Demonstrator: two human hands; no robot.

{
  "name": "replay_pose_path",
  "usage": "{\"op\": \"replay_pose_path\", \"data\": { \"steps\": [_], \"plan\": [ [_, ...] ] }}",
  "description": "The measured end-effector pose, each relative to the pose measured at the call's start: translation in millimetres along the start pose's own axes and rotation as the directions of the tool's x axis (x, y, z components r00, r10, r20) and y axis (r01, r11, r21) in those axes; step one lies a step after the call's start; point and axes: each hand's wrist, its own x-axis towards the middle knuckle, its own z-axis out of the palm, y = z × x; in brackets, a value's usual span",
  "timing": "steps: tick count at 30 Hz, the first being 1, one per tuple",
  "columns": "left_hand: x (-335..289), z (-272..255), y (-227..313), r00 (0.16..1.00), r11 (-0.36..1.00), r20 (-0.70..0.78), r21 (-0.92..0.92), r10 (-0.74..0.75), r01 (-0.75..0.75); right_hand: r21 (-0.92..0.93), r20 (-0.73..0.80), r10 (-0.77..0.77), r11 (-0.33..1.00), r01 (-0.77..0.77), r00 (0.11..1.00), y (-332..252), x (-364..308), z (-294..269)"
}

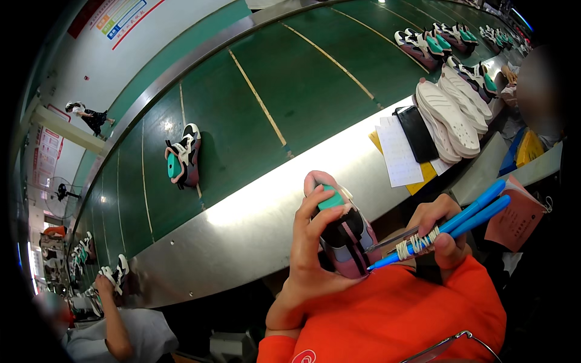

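Eyeglasses (465, 333) are glimpsed; one shoe (352, 239) is clasped by left hand (307, 247), presumably for steadiness, blue pens (472, 207) by right hand (436, 212).

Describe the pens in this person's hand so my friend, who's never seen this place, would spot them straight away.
Start at the green belt and come down across its steel ledge to the person's right hand. It grips the pens. Their bright blue barrels, wound together with pale bands, set them apart from the thin metal tool beside them.
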Motion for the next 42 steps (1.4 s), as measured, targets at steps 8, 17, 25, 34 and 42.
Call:
{"op": "replay_pose_path", "data": {
  "steps": [8, 17, 25, 34, 42],
  "plan": [
    [-4.9, -5.1, -2.7, 1.0, 1.0, 0.007, 0.018, 0.006, -0.006, -0.033, 0.005, -0.089, 0.996, 0.089, 0.996, 9.1, 0.9, 7.8],
    [-10.5, -11.5, -5.0, 0.999, 1.0, 0.037, 0.023, 0.001, -0.002, -0.026, 0.013, -0.127, 0.991, 0.128, 0.992, 15.5, -2.4, 10.7],
    [-11.3, -13.8, -3.3, 1.0, 0.999, 0.022, -0.037, -0.009, 0.009, -0.032, -0.005, -0.127, 0.991, 0.127, 0.992, 15.7, -3.4, 16.7],
    [-16.9, -18.4, -3.2, 1.0, 0.999, 0.016, -0.04, -0.015, 0.015, 0.044, 0.105, -0.079, 0.996, 0.075, 0.991, 14.4, -9.0, 13.8],
    [-20.4, -23.4, -0.1, 0.998, 0.995, 0.016, -0.08, -0.053, 0.054, 0.068, 0.238, -0.114, 0.993, 0.101, 0.965, 14.8, -2.8, 13.4]
  ]
}}
